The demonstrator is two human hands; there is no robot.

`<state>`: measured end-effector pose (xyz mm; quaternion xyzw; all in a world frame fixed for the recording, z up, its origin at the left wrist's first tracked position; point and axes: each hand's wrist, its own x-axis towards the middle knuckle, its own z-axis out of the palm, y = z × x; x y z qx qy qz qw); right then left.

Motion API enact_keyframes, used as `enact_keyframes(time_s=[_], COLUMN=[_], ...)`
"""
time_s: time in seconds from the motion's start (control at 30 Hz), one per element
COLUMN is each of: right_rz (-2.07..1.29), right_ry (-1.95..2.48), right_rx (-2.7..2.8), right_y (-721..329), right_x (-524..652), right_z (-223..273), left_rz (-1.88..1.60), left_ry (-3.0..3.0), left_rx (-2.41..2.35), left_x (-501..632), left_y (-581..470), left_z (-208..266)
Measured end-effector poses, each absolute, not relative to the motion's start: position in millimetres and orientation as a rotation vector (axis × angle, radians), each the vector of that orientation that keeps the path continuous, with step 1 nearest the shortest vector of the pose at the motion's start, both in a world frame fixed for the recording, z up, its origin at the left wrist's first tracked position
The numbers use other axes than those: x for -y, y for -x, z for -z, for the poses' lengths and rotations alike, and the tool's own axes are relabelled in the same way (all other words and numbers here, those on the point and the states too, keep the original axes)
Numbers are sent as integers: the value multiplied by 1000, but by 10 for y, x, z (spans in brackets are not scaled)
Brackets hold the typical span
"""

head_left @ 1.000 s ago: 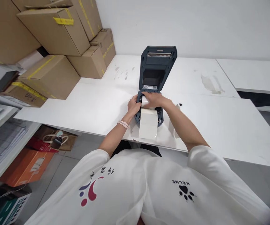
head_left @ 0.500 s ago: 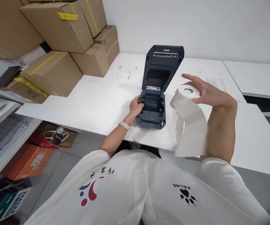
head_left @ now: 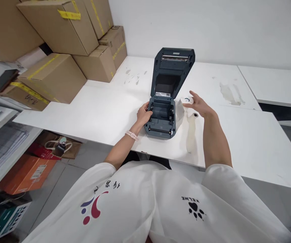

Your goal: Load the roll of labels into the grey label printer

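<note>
An open label printer stands on the white table with its dark lid tilted up and its roll bay bare. My left hand grips the printer's left edge, thumb over the rim. Just right of the printer, my right hand has its thumb and fingers around a white label roll. Loose paper from this roll hangs down beside the printer. Below that hand, a narrow off-white paper strip lies on the table, with a small dark-centred core at its far end.
Taped cardboard boxes are stacked on the table's left part, against the wall. A shelf stands at the lower left, with an orange box on the floor beside it. The white table runs on to the right.
My right hand has carried the label roll left and away from me, close to the printer's right side. Its loose paper has swung away, uncovering the strip and core. My left hand keeps its hold.
</note>
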<state>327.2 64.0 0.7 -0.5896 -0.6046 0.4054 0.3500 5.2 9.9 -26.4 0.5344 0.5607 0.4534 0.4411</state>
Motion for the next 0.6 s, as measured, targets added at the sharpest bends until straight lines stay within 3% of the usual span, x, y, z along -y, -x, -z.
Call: enact_keyframes(time_s=[0.17,0.37,0.6], right_rz=[-1117,-1372,-1267], right_ry=[1318,1393,946], right_rx=[1445,1625,2012], right_y=[-3777,-3763,-2989], right_x=[-173,132,232], right_z=[46,248,-620], left_rz=[-1150,-1172,-1199], left_ry=[-1289,-1267,-1264], left_rx=[-1368,-1347,-1322], left_x=[-88,-95,-127], left_y=[-60,-61,-59], left_z=[257,282,351])
